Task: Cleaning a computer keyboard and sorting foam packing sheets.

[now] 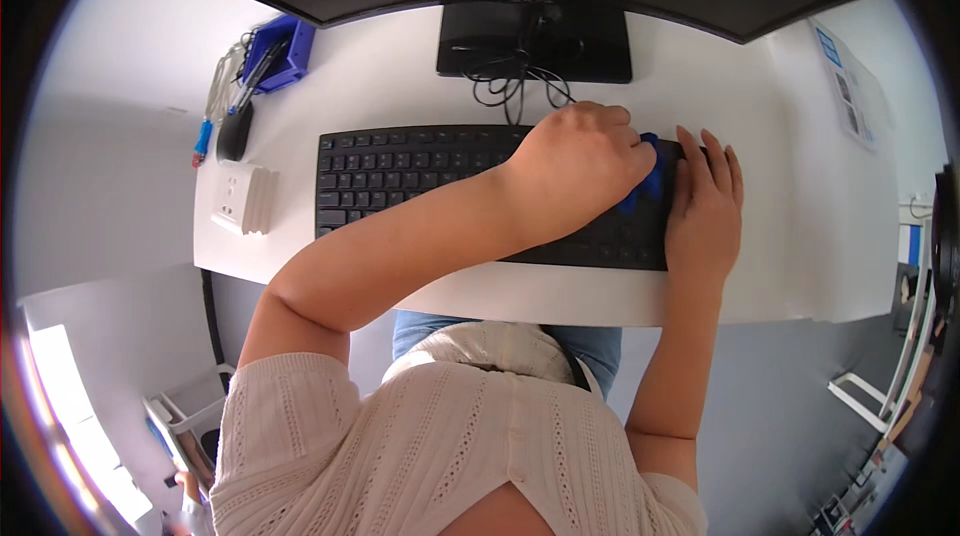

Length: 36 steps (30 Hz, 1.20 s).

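A black keyboard (420, 161) lies on the white desk in front of me. My left hand (585, 161) reaches across it, closed around a blue cloth (651, 168) over the keyboard's right part. Parts of the cloth stick out past the fingers, and the rest is hidden inside the fist. Along the keyboard's right end rests my right hand (705, 210), palm down with its fingers stretched out. Its thumb side touches the keyboard's edge. My left forearm covers many of the middle keys.
Behind the keyboard stand a black monitor base (532, 45) and looped black cables (517, 90). At left are a blue pen holder (289, 60), a black mouse (235, 132), a white power socket block (244, 198) and a cable with a blue connector (202, 138). Printed paper (847, 86) is at right.
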Motion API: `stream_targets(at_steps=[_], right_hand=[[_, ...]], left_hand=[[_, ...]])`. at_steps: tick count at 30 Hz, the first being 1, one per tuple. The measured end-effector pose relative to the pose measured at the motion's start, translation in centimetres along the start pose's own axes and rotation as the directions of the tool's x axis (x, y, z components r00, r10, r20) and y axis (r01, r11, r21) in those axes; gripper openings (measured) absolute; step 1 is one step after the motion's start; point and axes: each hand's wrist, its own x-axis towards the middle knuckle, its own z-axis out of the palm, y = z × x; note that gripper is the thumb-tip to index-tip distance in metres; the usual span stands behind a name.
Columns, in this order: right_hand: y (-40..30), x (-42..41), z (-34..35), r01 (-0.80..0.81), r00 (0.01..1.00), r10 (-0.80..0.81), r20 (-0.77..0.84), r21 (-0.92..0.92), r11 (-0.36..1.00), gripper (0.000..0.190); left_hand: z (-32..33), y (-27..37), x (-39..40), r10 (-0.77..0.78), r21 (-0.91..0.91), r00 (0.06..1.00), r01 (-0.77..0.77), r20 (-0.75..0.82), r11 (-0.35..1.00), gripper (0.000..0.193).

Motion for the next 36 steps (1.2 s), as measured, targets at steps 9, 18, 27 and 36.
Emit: stream_targets(at_steps=[9,18,27,36], right_hand=[[-0.4,0.2,-0.3,-0.026,0.999,0.027,0.022,-0.047,0.999,0.032],[-0.3,0.3,-0.3,-0.044,0.999,0.046,0.028,-0.064,0.997,0.031],[-0.1,0.1,0.0,-0.058,0.998,0.06,0.02,-0.064,0.996,0.03],[0.1,0.0,0.3,-0.043,0.999,0.045,0.016,-0.086,0.995,0.032]], left_hand=[[-6.4,-3.5,-8.0,-0.191,-0.021,0.978,0.194,0.078,0.981,0.034],[-10.7,-6.2,-14.6,-0.451,0.149,0.887,0.436,0.095,0.888,0.039],[-12.1,-7.2,-20.5,-0.665,0.216,0.747,0.653,-0.022,0.726,0.034],[-12.4,-9.3,-21.7,-0.876,0.492,0.474,0.785,-0.088,0.376,0.037]])
